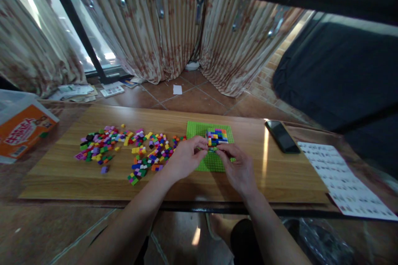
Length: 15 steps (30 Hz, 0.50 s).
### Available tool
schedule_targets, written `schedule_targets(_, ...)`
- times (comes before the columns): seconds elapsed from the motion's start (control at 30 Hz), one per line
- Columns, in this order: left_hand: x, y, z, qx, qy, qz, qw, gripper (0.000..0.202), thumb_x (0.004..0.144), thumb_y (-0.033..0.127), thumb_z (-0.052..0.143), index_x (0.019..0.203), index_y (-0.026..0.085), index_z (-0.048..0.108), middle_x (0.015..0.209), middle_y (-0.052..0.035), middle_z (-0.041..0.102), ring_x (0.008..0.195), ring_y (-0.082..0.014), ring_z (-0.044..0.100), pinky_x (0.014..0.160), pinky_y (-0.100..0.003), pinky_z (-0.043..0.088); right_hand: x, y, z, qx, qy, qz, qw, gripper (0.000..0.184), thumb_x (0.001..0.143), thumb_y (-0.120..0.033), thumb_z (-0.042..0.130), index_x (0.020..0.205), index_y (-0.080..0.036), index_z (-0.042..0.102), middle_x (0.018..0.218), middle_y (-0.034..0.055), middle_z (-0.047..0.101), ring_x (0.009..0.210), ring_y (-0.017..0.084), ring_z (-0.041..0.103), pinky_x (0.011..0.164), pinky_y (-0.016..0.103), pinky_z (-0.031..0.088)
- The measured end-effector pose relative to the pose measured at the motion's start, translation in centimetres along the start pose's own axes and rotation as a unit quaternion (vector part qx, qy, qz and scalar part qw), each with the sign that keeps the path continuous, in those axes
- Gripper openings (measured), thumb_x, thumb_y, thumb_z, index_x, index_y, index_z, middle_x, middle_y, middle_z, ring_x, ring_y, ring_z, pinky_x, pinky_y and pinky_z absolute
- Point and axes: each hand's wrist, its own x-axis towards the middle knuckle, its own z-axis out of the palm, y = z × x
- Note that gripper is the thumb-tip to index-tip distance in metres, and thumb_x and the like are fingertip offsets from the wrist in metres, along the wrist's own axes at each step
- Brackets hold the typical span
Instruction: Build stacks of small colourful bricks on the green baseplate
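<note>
A block of multicoloured toy bricks (217, 134) stands on the upper right part of a green studded baseplate (193, 127). At its near side, my left hand (186, 158) and my right hand (241, 169) face each other with thumbs and fingers pinched. Between the fingertips shows a small green toy brick (213, 149), which both hands seem to hold just above the plate. My fingers hide part of it, along with the lower front of the built block.
Loose coloured bricks (152, 155) lie spread over the left half of the wooden board (102, 188). On the right are a black phone (282, 136) and a printed sheet (345, 178). A clear box with an orange label (26, 130) stands at the far left.
</note>
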Motion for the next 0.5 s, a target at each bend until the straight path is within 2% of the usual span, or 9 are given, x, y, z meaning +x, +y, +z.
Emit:
schedule_targets(0.1,0.4,0.0,0.4,0.086,0.029,0.001,0.996,0.017,0.083,0.013,0.051,0.095,0.018,0.063,0.09,-0.0039,0.071,0.085,-0.0164,0.067,0.078,-0.03,0.052,0.4,1.2,-1.0,-0.034,0.045,0.002,0.998,0.011,0.084,-0.026,0.061,0.088,-0.023,0.071,0.089,0.0027,0.068,0.073,0.014,0.062,0.065,0.027,0.049)
schedule_targets(0.23,0.6,-0.2,0.8,0.164,0.038,0.005,0.986,0.021,0.084,0.014,0.052,0.1,0.02,0.064,0.093,-0.0022,0.071,0.084,-0.0168,0.066,0.078,-0.03,0.051,0.8,1.6,-1.2,-0.053,0.051,-0.004,0.997,0.012,0.084,-0.026,0.061,0.087,-0.025,0.073,0.087,0.0018,0.065,0.071,0.014,0.061,0.064,0.027,0.05)
schedule_targets(0.5,0.7,-0.6,1.0,0.185,0.046,0.016,0.982,0.023,0.084,0.014,0.051,0.103,0.021,0.063,0.097,-0.0018,0.07,0.087,-0.0168,0.065,0.079,-0.029,0.05,1.3,1.9,-0.4,-0.075,0.06,-0.031,0.995,0.013,0.083,-0.028,0.062,0.086,-0.027,0.075,0.092,0.0036,0.062,0.085,0.017,0.061,0.074,0.032,0.051)
